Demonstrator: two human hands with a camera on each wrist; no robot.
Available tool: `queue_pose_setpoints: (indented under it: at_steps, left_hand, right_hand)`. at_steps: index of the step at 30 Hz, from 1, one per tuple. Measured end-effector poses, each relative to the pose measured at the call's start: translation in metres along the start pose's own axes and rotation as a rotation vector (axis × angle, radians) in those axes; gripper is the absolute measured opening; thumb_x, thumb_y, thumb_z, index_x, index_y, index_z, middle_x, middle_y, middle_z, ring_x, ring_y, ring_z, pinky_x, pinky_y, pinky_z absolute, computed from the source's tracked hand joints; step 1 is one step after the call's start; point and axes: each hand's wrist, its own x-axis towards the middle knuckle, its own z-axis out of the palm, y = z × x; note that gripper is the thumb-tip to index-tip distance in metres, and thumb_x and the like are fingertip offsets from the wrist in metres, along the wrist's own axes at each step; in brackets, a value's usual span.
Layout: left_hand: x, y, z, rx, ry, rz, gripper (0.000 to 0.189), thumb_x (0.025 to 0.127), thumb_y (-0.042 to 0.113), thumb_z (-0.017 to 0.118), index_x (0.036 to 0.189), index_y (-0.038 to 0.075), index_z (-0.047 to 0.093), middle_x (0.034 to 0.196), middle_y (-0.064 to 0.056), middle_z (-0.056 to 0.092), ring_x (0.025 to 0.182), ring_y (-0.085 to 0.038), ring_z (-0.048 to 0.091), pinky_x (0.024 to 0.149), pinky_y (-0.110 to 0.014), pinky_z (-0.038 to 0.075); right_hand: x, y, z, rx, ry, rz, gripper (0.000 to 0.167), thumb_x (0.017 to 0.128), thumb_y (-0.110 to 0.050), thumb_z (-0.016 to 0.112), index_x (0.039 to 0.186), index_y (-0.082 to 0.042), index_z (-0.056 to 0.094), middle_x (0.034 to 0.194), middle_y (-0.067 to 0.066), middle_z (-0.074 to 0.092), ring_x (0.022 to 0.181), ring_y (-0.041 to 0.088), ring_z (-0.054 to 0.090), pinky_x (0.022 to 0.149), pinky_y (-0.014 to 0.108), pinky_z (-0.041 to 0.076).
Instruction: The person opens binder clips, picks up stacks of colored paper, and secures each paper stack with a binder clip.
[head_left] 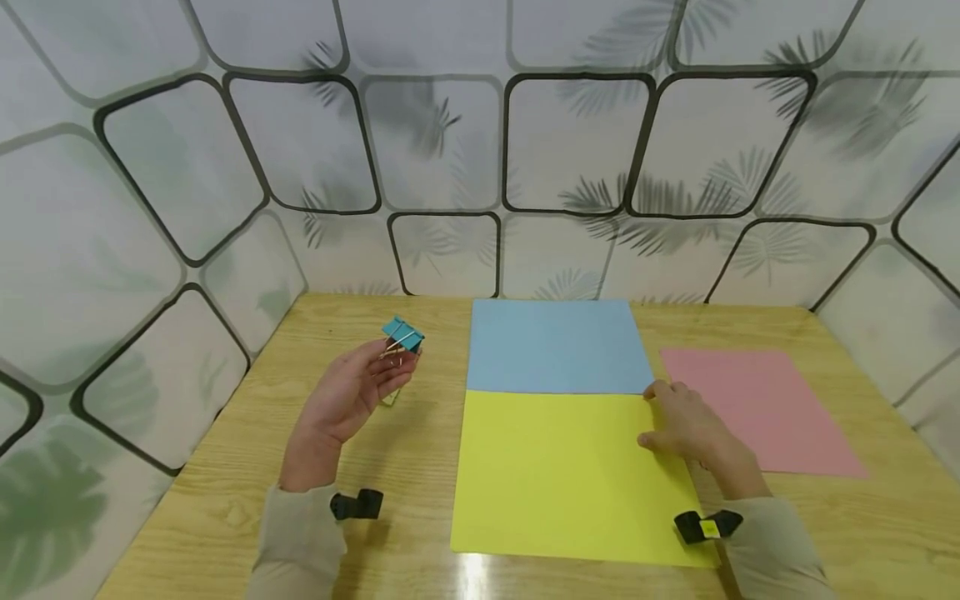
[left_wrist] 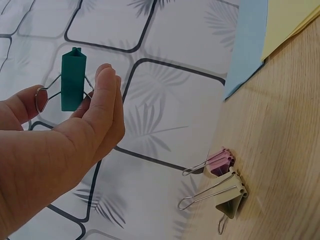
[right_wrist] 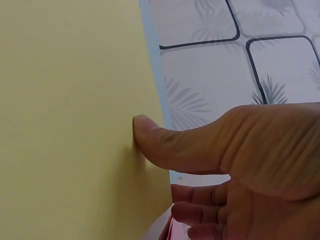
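Note:
In my left hand (head_left: 351, 387) I hold a teal binder clip (head_left: 403, 334) up over the table. Seen from the left wrist, thumb and fingers pinch its spread wire handles, one on each side of the teal body (left_wrist: 73, 82). My right hand (head_left: 686, 423) is at the right side of a yellow sheet (head_left: 570, 475). Its thumb (right_wrist: 165, 145) lies on the yellow surface, while other fingertips meet the sheet's edge. Beyond the yellow sheet a light blue sheet (head_left: 558, 346) shows, its near part covered by the yellow one.
A pink sheet (head_left: 757, 408) lies to the right on the wooden table (head_left: 405, 533). A pink binder clip (left_wrist: 220, 161) and a cream binder clip (left_wrist: 231, 195) stand at the left. A patterned covering (head_left: 442, 142) rises behind the table.

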Motion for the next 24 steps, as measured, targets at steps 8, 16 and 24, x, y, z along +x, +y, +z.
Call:
queue_pose_setpoints:
  at_steps: [8, 16, 24]
  left_hand:
    - [-0.001, -0.0003, -0.0002, -0.007, -0.005, 0.007, 0.038, 0.107, 0.027, 0.046, 0.132, -0.002, 0.049, 0.112, -0.008, 0.065, 0.103, -0.017, 0.065, 0.093, -0.026, 0.054]
    - [-0.0041, -0.0041, -0.0008, -0.004, -0.006, 0.0, 0.041, 0.108, 0.024, 0.044, 0.136, -0.006, 0.046, 0.111, -0.01, 0.063, 0.103, -0.019, 0.064, 0.092, -0.026, 0.055]
    - [-0.005, 0.0024, -0.0032, -0.011, 0.006, 0.02, 0.042, 0.108, 0.023, 0.041, 0.137, -0.008, 0.044, 0.113, -0.012, 0.064, 0.1, -0.017, 0.066, 0.089, -0.026, 0.056]
  right_hand:
    - [0.0015, -0.0006, -0.0011, 0.009, -0.025, 0.008, 0.064, 0.083, -0.02, 0.08, 0.128, 0.013, 0.048, 0.119, 0.035, 0.054, 0.105, 0.05, 0.054, 0.081, 0.056, 0.052]
    - [-0.0039, 0.0004, -0.0039, 0.13, -0.1, 0.072, 0.078, 0.085, -0.023, 0.08, 0.134, 0.012, 0.032, 0.104, 0.027, 0.062, 0.082, 0.031, 0.061, 0.062, 0.041, 0.052]
    - [-0.0033, -0.0066, -0.0019, 0.2, -0.072, 0.066, 0.096, 0.083, -0.012, 0.078, 0.148, 0.01, 0.012, 0.086, 0.027, 0.062, 0.074, 0.035, 0.061, 0.068, 0.048, 0.053]
